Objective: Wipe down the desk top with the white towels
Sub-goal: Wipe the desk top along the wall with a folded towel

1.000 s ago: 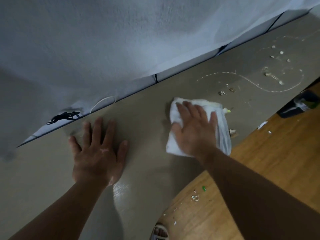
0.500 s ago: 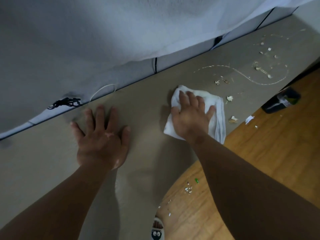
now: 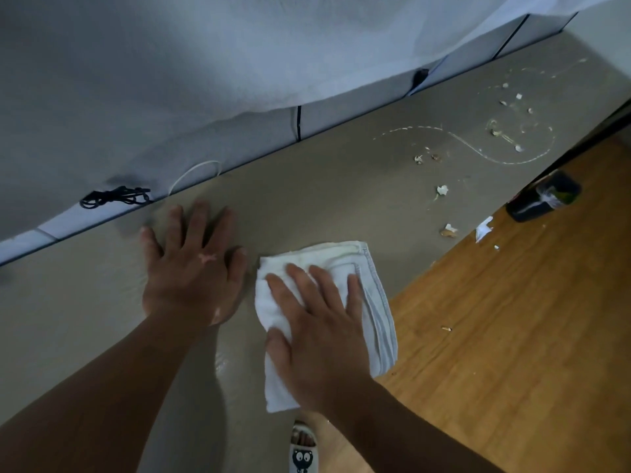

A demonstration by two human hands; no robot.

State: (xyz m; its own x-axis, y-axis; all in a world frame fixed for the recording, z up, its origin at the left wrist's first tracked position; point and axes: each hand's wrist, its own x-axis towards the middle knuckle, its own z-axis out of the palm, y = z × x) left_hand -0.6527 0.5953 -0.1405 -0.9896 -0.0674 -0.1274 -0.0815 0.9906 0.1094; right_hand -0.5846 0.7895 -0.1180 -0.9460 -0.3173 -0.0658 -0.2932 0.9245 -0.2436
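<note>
A folded white towel point(image 3: 374, 295) lies on the grey-beige desk top point(image 3: 324, 199), near its front edge. My right hand point(image 3: 317, 332) presses flat on the towel with straight, spread fingers. My left hand point(image 3: 193, 268) rests flat on the bare desk just left of the towel, fingers spread. Crumbs point(image 3: 442, 190) and a thin curved smear line point(image 3: 478, 148) mark the desk surface to the right of the towel and farther back.
A white fabric cover point(image 3: 239, 63) hangs behind the desk, with a black cord bundle point(image 3: 114, 197) and white cable loop point(image 3: 198, 172) at its foot. Below lie a wooden floor point(image 3: 512, 336) with scraps, a dark bin point(image 3: 543, 196) and a slipper point(image 3: 304, 448).
My right hand has drawn the towel back toward the desk's front edge and closer to my left hand, leaving crumbs behind. The left hand stays planted.
</note>
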